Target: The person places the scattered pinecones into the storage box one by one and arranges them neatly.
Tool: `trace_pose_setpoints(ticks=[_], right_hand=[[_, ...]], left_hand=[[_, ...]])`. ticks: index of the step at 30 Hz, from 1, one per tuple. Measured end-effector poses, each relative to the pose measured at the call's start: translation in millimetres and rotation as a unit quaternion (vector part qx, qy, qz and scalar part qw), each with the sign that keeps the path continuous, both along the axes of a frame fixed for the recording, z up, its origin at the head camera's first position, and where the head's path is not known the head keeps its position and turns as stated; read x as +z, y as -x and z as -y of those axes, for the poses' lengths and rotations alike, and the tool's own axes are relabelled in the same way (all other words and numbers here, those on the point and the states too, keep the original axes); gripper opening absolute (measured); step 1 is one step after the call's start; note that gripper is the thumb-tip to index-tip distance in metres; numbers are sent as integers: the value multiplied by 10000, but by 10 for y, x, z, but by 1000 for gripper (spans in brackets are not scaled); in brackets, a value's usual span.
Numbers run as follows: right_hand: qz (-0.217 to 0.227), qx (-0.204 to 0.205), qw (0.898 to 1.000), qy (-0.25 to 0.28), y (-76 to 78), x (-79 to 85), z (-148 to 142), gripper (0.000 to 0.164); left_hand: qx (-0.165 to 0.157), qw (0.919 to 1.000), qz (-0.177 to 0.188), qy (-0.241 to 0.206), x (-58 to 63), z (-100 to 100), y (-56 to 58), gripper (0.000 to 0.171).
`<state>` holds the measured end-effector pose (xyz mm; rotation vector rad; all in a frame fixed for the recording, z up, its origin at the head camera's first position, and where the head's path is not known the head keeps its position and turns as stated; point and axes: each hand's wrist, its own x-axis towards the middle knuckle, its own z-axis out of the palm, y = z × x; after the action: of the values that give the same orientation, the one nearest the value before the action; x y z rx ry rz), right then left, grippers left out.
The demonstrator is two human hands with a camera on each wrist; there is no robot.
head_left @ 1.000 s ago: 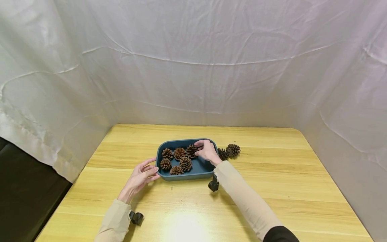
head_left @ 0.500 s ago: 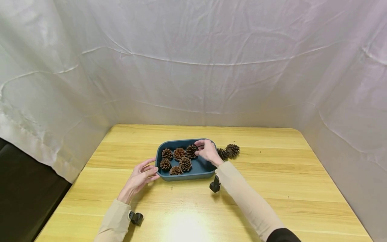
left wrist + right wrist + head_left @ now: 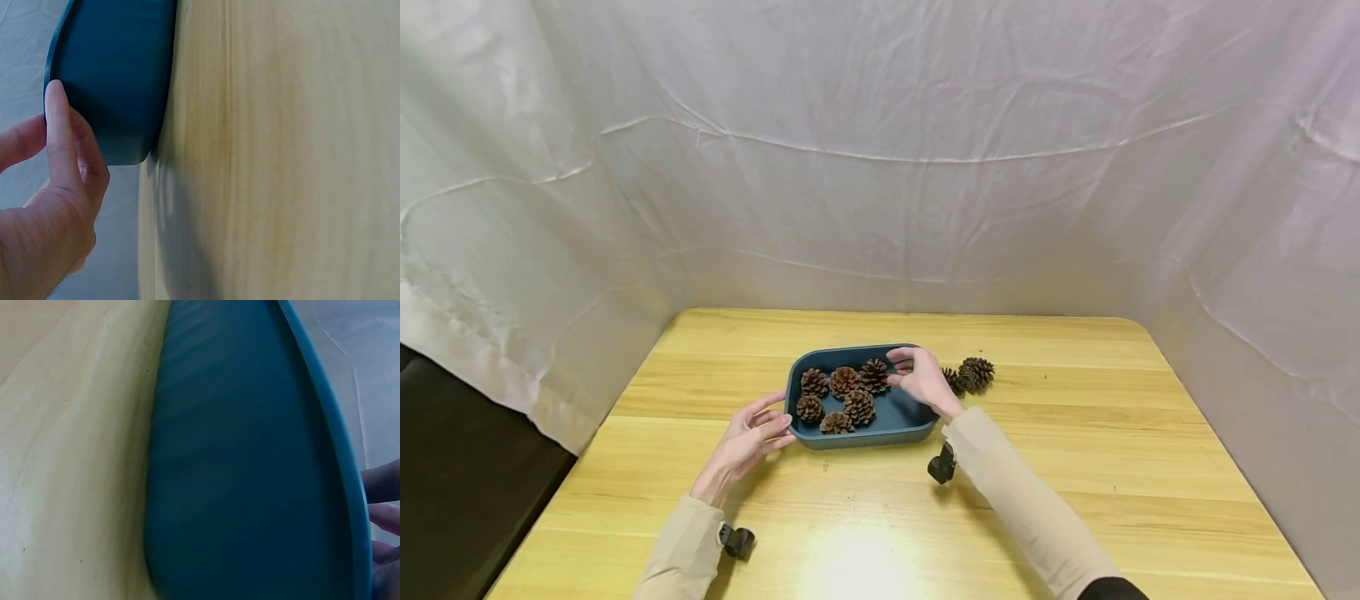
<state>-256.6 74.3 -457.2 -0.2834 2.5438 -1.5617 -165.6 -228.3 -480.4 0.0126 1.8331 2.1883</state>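
A dark blue rectangular tray (image 3: 868, 440) with rounded corners stands on the wooden table, several brown pine cones inside, mostly toward its left and middle. My left hand (image 3: 747, 437) holds the tray's left end; in the left wrist view, the thumb (image 3: 59, 134) lies at the rim with other fingers against the outer wall. Over the tray's right part is my right hand (image 3: 922, 382), its loosely bent fingertips just right of a pine cone (image 3: 874, 376). Whether they still touch it is hard to tell. The right wrist view shows the tray's outer wall (image 3: 250, 462), mostly hiding that hand.
Right of the tray, dark pine cones (image 3: 977, 373) lie on the table (image 3: 1075, 467), one partly hidden by the right hand. Pale cloth (image 3: 880, 208) hangs behind and at both sides. A dark surface (image 3: 467, 483) is at the lower left.
My right hand has shifted slightly right and toward me, drawing back a little from the pine cone, which stays in the tray. The left hand holds its place.
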Motion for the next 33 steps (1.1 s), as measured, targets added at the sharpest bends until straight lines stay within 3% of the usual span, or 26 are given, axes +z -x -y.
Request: trace_pose_setpoints(ticks=[16,33], right_hand=[[-244,104,9982,546,-143,142,-137,44],[-565,206,9873,1467,-272,98,-357,47]], left_hand=[[-13,10000,-40,-13,3,4,-8,66],[-92,9999,-61,-54,-8,16,-5,66]])
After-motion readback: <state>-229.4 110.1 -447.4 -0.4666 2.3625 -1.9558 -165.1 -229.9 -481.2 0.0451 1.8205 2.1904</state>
